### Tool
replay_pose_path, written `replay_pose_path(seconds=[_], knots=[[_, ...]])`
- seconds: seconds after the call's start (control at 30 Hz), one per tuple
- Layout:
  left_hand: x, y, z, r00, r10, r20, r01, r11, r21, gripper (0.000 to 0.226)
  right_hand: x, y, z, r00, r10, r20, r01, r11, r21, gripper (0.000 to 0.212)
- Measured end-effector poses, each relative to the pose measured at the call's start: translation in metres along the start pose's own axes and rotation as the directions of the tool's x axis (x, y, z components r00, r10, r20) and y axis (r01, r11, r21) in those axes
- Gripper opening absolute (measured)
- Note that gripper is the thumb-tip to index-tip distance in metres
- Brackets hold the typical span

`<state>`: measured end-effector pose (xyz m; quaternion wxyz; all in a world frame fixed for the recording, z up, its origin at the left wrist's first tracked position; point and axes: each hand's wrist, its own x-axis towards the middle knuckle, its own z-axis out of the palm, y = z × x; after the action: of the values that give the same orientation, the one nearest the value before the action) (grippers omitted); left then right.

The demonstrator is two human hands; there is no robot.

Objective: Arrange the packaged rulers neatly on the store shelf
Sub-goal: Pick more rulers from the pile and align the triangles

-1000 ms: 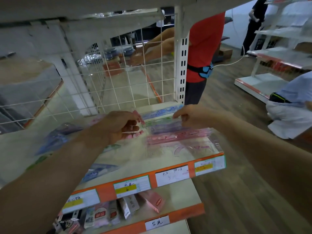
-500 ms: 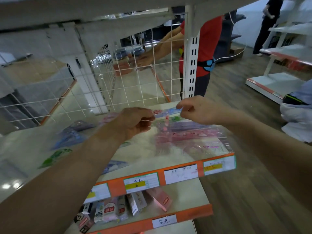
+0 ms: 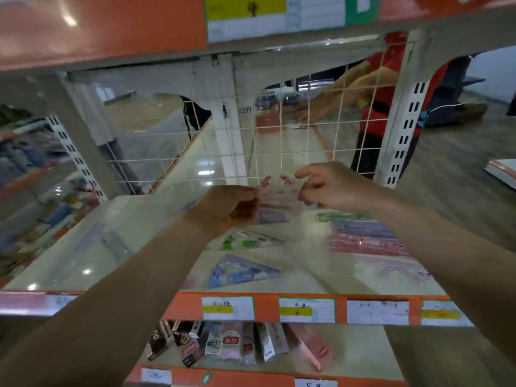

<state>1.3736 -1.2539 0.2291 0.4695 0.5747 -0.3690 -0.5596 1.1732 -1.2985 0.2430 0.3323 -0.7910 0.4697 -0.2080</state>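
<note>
A clear packet with a pink ruler set (image 3: pixel 279 191) is lifted above the cream shelf (image 3: pixel 134 247). My left hand (image 3: pixel 231 208) pinches its left edge and my right hand (image 3: pixel 329 185) pinches its right edge, both near the wire mesh back. Flat on the shelf lie more packaged rulers: a green packet (image 3: pixel 248 241), a blue triangle set (image 3: pixel 240 270), and at the right a stack of green, purple and pink packets (image 3: pixel 365 236).
A white wire mesh (image 3: pixel 251 152) closes the back of the shelf. An orange-fronted shelf (image 3: pixel 111 26) hangs low overhead. Small boxed goods (image 3: pixel 240 344) fill the shelf below. A person in a red shirt (image 3: pixel 382 88) works behind the mesh.
Both hands have lifted the pink ruler packet off the shelf and carried it toward the mesh. The view has dropped, bringing the upper shelf's orange front into sight.
</note>
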Motion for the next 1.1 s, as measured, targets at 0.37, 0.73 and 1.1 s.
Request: replay_pose_path(seconds=[0.37,0.73,1.1], knots=[[-0.003,-0.002,-0.081,0.985,0.042,-0.168,-0.021,0.992,0.128,0.008,0.041,-0.042,0.049,0.988,-0.151,-0.041,0.137,0.961,-0.24,0.038],[0.037,0.015,-0.068,0.965,0.219,-0.147,-0.108,0.836,0.537,0.006,0.061,-0.033,0.049,0.987,-0.05,-0.154,-0.003,0.946,-0.324,0.036],[0.075,0.002,-0.066,0.94,0.322,-0.116,-0.125,0.638,0.76,0.014,0.08,-0.009,0.051,0.974,0.112,-0.197,-0.184,0.897,-0.402,0.024]])
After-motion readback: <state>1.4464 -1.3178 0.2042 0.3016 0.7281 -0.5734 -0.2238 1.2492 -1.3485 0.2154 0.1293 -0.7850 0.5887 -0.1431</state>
